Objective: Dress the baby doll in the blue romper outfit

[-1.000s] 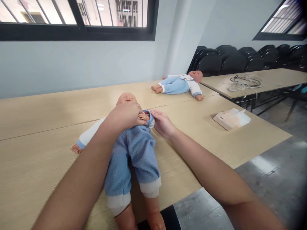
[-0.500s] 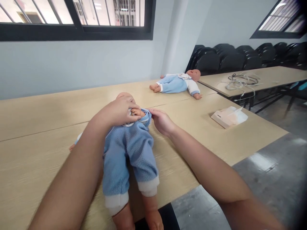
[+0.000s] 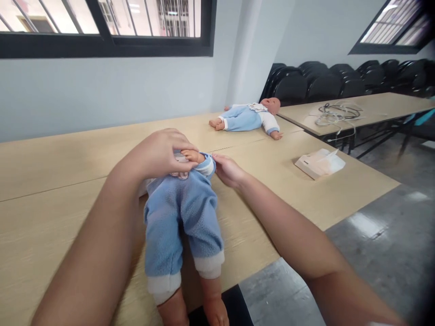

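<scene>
Clasping small plastic doll hand (image 3: 192,156) in left hand (image 3: 162,153), pinching blue-and-white fabric cuff (image 3: 207,166) in right hand (image 3: 229,171), apparently bracing one against the other's tug; working over blue-trousered baby doll (image 3: 200,213) lying across near edge of pale wooden table (image 3: 244,240).

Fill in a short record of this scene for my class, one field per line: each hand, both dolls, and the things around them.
Left hand: thumb and fingers about the small hand of the near doll
Right hand: fingertips at that arm's sleeve
Near doll: on its back, in blue trousers; head hidden behind the left hand
Far doll: on its back, head toward the picture's right
Box: right of the near doll, tissue sticking out
Cables: loosely coiled on another table
Chairs: black, near the wall
</scene>
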Motion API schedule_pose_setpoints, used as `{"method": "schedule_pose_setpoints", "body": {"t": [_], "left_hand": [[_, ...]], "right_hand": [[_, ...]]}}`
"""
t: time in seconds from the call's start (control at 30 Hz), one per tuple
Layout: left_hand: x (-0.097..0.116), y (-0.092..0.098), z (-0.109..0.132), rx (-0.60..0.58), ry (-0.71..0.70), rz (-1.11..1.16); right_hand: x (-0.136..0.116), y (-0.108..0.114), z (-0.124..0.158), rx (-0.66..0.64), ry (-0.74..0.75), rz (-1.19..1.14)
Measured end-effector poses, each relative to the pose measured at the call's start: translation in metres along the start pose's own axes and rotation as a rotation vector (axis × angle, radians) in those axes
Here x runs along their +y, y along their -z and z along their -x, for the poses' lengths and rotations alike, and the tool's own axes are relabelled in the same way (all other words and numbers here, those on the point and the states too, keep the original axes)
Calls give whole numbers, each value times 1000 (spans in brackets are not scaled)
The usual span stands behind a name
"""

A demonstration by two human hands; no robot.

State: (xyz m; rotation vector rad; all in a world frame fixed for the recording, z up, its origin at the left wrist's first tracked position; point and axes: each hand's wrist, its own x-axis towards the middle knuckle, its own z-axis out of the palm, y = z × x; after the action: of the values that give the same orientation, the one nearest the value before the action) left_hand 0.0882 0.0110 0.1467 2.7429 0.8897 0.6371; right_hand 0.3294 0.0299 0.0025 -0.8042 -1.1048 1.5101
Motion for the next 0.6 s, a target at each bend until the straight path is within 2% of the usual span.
{"method": "schedule_pose_setpoints", "body": {"t": [0.1, 0.27, 0.37, 0.43, 0.5, 0.6], "left_hand": [[3, 11, 5, 93, 40, -7], [3, 14, 9, 252, 116, 125], [-1, 13, 9, 298, 161, 220], [-2, 13, 9, 305, 159, 244], [0, 12, 9, 315, 139, 252], [7, 10, 6, 292, 100, 234]], "right_hand": [[3, 7, -4, -3, -6, -54], [-4, 18, 0, -141, -137, -187], [-11, 26, 5, -233, -220, -219], [-12, 29, 7, -286, -217, -209], [-10, 27, 6, -258, -168, -150], [-4, 18, 3, -132, -92, -1]]}}
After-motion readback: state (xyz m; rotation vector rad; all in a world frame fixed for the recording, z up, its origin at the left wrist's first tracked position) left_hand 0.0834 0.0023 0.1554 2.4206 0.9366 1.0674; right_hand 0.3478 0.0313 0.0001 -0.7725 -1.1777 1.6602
